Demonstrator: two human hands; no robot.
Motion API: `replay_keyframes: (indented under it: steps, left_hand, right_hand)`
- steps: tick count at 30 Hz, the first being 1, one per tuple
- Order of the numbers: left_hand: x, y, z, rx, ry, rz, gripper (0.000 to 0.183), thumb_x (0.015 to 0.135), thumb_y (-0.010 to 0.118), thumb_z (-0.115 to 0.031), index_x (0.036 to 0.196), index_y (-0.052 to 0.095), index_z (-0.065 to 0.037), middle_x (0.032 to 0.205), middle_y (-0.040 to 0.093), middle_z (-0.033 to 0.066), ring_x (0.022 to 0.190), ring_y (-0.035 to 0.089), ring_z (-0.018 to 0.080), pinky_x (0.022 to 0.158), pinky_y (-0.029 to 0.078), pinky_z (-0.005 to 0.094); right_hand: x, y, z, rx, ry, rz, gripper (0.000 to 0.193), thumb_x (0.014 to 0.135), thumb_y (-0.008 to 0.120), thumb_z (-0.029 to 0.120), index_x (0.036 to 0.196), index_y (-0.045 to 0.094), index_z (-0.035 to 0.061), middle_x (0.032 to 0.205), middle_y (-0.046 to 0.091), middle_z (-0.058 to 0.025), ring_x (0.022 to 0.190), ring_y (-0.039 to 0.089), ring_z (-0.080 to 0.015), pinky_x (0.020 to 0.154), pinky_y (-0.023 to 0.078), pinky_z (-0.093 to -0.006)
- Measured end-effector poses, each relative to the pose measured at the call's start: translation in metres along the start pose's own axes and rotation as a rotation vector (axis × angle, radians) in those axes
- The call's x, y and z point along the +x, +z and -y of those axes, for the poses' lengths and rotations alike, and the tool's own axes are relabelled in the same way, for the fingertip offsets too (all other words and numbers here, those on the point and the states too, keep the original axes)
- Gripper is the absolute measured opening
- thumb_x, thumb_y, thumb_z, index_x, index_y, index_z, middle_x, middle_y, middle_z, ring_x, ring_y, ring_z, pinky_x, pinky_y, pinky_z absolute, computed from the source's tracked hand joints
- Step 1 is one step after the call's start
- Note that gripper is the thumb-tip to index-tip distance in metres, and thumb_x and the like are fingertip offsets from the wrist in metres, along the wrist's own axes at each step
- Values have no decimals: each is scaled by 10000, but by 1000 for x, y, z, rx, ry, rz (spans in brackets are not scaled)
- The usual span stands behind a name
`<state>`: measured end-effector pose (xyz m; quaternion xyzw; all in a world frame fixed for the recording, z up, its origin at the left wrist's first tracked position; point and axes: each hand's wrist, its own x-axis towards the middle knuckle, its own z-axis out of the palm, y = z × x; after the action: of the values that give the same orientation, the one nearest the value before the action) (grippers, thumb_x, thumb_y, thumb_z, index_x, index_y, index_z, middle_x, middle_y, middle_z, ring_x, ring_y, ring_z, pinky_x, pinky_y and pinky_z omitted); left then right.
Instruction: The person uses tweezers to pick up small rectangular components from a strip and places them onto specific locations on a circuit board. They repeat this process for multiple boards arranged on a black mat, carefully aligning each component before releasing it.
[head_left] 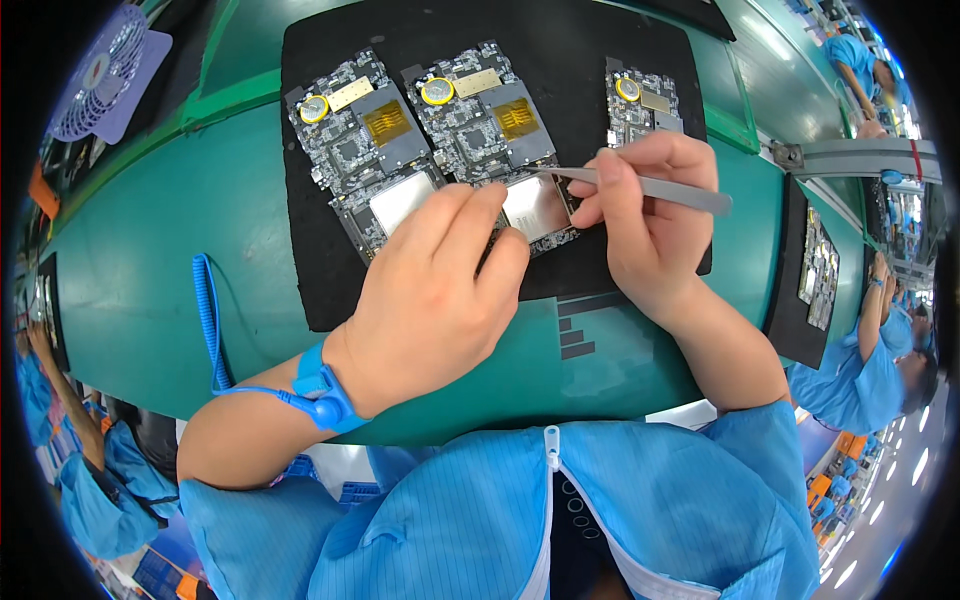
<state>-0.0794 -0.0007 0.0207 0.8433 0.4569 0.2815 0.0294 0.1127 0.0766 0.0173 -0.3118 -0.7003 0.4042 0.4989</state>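
Three dark circuit boards lie side by side on a black mat [320, 290]. My left hand [440, 290] rests its fingertips on the lower edge of the middle circuit board [485, 125], beside its silver shield. My right hand [645, 215] grips metal tweezers [665, 187] whose tip points left at that board's lower right part. The left circuit board [365, 150] lies untouched, with a round coin cell and a yellow patch on it. The right circuit board [640, 100] is partly hidden behind my right hand. A blue wrist strap [325, 395] with a coiled cord circles my left wrist.
The mat lies on a green bench [130, 260]. A small lilac fan [105, 75] stands at the far left. Another black mat with a board [815, 270] lies at the right. People in blue coats work at the left, right and far right edges.
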Motion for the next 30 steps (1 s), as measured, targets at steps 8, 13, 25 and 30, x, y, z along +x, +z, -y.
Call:
replay_keyframes:
  steps: [8,13,25,30]
  left_hand:
    - [-12,4,-14,343,100,16,303,820,697,-128,1047,683,73,1129,661,227,1117,642,366,820,578,377]
    - [-11,3,-14,318,92,8,284,820,696,-133,1019,686,69,1114,663,216,1103,647,358,819,577,371]
    - [-21,4,-22,-83,473,126,319,797,708,-124,1069,671,39,1093,664,160,1016,636,285,787,544,339]
    - [-16,11,-33,-148,482,239,328,802,707,-121,1072,669,63,1102,655,172,1061,631,295,895,551,376]
  right_hand:
    - [-7,3,-8,-23,-137,202,214,957,634,1,1082,464,-35,863,652,-86,676,654,-91,605,541,-211]
    - [-11,6,-11,-97,-148,185,224,937,669,14,1071,495,-34,878,659,-86,698,670,-104,601,551,-225]
    - [-34,-39,54,229,449,-22,256,993,589,63,1140,385,18,798,638,-82,581,632,-95,489,505,-191]
    - [-101,-68,56,114,529,-72,225,1003,557,55,1123,371,16,787,632,-92,577,636,-101,512,517,-205]
